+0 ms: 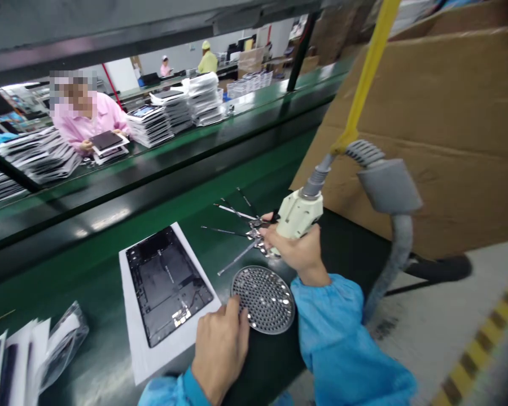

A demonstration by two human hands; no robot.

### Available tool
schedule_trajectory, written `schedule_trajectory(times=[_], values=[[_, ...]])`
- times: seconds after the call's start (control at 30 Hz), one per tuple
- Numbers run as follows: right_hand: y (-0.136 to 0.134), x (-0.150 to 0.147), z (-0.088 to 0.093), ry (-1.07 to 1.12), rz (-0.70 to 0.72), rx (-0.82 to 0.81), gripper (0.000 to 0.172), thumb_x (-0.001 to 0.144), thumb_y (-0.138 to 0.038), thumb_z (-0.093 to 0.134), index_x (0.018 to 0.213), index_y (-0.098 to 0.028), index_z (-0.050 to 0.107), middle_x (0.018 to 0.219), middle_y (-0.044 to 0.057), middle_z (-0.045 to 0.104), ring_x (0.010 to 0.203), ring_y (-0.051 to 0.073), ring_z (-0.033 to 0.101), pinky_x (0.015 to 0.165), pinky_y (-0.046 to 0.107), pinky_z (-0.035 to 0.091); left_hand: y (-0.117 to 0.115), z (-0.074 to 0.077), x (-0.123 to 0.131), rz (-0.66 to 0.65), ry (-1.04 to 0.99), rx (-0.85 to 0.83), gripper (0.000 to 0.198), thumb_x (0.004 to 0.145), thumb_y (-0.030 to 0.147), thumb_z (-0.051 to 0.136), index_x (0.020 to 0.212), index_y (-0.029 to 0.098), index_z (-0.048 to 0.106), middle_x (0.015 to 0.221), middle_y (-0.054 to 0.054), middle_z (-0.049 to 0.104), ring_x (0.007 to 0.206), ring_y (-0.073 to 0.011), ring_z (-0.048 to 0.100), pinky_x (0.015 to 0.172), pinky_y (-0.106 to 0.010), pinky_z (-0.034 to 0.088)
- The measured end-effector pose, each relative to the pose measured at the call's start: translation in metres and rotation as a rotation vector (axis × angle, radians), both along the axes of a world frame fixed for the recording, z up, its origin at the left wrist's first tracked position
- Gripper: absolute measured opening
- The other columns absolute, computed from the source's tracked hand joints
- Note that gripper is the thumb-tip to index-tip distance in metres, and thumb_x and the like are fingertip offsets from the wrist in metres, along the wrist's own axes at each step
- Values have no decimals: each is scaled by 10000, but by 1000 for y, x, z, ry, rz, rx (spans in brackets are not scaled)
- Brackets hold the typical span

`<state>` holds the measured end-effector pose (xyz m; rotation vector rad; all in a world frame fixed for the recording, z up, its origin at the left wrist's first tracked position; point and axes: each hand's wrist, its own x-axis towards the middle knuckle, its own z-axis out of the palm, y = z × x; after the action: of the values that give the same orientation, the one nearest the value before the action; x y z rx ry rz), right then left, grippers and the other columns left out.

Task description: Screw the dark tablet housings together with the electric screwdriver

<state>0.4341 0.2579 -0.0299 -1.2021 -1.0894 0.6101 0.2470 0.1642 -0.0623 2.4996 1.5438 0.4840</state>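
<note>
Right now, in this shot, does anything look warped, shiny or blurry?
In the head view, the wide lens bows the long green bench; pale glare streaks lie along its dark edge; the perforated metal disc and pale power screwdriver look fairly sharp; the yellow-and-black floor stripe softens towards the lower right corner.
</note>
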Motion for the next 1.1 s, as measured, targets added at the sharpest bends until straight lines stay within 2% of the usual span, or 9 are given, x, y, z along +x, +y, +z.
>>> schedule_trajectory(times=[0.07, 0.2, 0.4, 0.53, 0.6, 0.67, 0.73, 0.83, 1.1], values=[[-7, -7, 5, 109, 80, 15, 263, 664, -284, 705, 849, -132, 594, 494, -1, 551, 415, 145, 523, 436, 272, 479, -7, -2, -12, -98, -62, 133, 227, 978, 287, 359, 951, 214, 572, 652, 21, 625, 521, -161, 616, 465, -284, 379], [-18, -24, 7, 260, 278, 1, 318, 705, -282, 676, 964, -140, 559, 485, -30, 530, 405, 142, 512, 410, 270, 463, -13, -5, -37, -210, -178, 244, 183, 972, 280, 415, 898, 204, 565, 640, 34, 585, 527, -107, 597, 503, -238, 409], [-16, -40, -3, 250, 281, -39, 310, 696, -264, 677, 964, -134, 590, 502, -30, 538, 415, 130, 515, 416, 255, 461, -6, -4, -71, -271, -198, 273, 176, 954, 211, 457, 851, 168, 593, 619, 25, 567, 520, -80, 578, 541, -206, 421], [-11, -44, -8, 250, 295, -39, 330, 686, -257, 688, 970, -118, 594, 499, -33, 538, 409, 124, 509, 428, 250, 460, 5, 1, -98, -175, -178, 339, 208, 945, 238, 489, 814, 156, 630, 647, 9, 591, 546, -66, 574, 552, -186, 429], [-10, -45, -9, 241, 288, -55, 338, 679, -254, 691, 970, -110, 597, 503, -30, 543, 413, 124, 511, 435, 251, 460, 12, -2, -115, -79, -110, 373, 214, 939, 286, 501, 848, 162, 649, 756, -16, 645, 657, -101, 617, 623, -213, 478], [-10, -45, -11, 213, 279, -79, 328, 678, -255, 687, 956, -105, 600, 496, -26, 542, 417, 126, 512, 441, 252, 458, 18, -11, -131, 8, 1, 388, 283, 937, 367, 485, 956, 153, 668, 1016, -77, 678, 942, -200, 648, 794, -321, 529], [-10, -46, -11, 193, 269, -91, 325, 678, -264, 683, 948, -106, 598, 490, -28, 536, 414, 126, 507, 439, 250, 452, 21, -24, -143, 93, 123, 371, 445, 942, 457, 420, 1128, 121, 645, 1299, -139, 566, 1232, -320, 515, 935, -491, 493], [-10, -46, -12, 171, 270, -72, 321, 680, -271, 681, 942, -111, 588, 488, -32, 530, 414, 122, 505, 454, 250, 459, 20, -38, -150, 180, 247, 280, 574, 943, 508, 340, 1305, 119, 558, 1445, -138, 418, 1372, -363, 345, 979, -602, 437], [-10, -47, -14, 158, 265, -93, 287, 684, -262, 674, 910, -110, 585, 485, -30, 528, 416, 118, 504, 455, 247, 459, 10, -34, -143, 90, 263, 409, 627, 935, 548, 341, 1212, 64, 628, 1334, -114, 547, 1336, -337, 406, 963, -479, 524]])
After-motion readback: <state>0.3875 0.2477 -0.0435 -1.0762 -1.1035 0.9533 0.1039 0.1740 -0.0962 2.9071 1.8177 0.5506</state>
